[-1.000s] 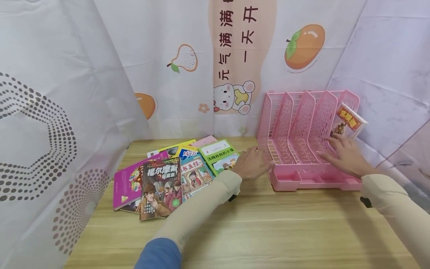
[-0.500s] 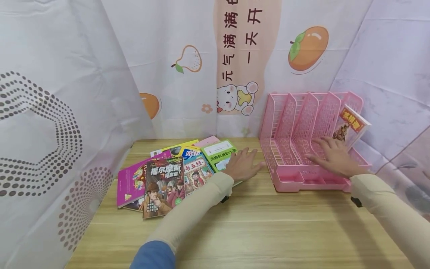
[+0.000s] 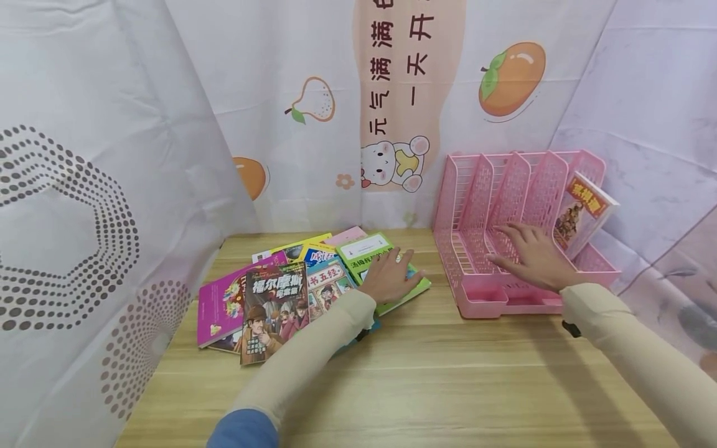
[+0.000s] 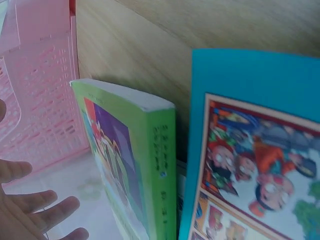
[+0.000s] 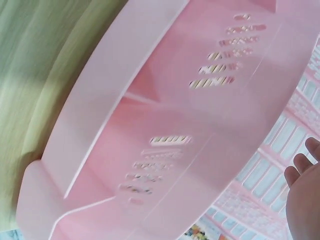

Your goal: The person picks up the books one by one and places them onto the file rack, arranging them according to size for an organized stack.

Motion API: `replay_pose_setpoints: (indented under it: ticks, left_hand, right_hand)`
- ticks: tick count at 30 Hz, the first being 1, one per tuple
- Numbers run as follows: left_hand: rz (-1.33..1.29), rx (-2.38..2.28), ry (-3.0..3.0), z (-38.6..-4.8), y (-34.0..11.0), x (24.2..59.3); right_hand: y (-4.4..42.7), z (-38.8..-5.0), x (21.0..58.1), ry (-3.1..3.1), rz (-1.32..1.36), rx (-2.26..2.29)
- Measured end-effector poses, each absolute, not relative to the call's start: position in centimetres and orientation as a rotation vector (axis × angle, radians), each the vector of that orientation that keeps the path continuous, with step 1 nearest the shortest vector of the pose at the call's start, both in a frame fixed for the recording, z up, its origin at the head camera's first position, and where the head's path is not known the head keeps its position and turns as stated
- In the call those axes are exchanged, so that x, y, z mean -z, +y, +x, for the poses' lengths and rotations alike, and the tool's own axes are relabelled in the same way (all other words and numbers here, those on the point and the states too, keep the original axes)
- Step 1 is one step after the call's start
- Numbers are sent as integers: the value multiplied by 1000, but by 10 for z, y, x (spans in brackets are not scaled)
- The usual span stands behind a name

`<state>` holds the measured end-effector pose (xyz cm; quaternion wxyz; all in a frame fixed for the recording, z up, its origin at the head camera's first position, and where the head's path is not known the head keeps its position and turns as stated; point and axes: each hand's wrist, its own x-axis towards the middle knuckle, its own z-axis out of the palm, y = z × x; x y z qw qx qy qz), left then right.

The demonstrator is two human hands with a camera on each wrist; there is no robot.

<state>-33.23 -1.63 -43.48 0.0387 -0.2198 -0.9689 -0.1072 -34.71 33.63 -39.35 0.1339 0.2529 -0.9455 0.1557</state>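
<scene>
The worktop (image 3: 426,373) carries everything, and at its back right corner stands the pink rack (image 3: 476,281), upright, with four upright compartments and a low tray along its front. Toward the worktop's left edge and running up to its back edge lies a loose, overlapping fan of books: the dark-covered book (image 3: 274,314) on top at the front, the purple book (image 3: 221,311) at the far left, the blue book (image 3: 330,283) beside them, the green book (image 3: 358,249) nearest the rack, and the yellow book (image 3: 308,242) and pink book (image 3: 346,235) partly covered at the back. One red-and-white book (image 3: 577,218) stands tilted in the rack's rightmost compartment. By the look of it, the work is at an early stage: this book alone is in the rack, and the whole fan remains outside it. The right hand (image 3: 526,258) is before the rack, above its front tray, fingers spread and grasping nothing. The left hand (image 3: 390,278) is likewise released, over the green book in the head view; the left wrist view shows its loosely spread fingers apart from that cover. Smallest is what looks like a ring (image 3: 399,257) on a left finger.
</scene>
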Motion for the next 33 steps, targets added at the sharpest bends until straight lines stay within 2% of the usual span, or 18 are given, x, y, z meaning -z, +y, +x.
replay_pose_setpoints:
  ticks: [33]
  left_hand:
    - [-551, 293, -2972, -327, -73, 427]
  right_hand:
    - [249, -362, 406, -2822, 888, -405]
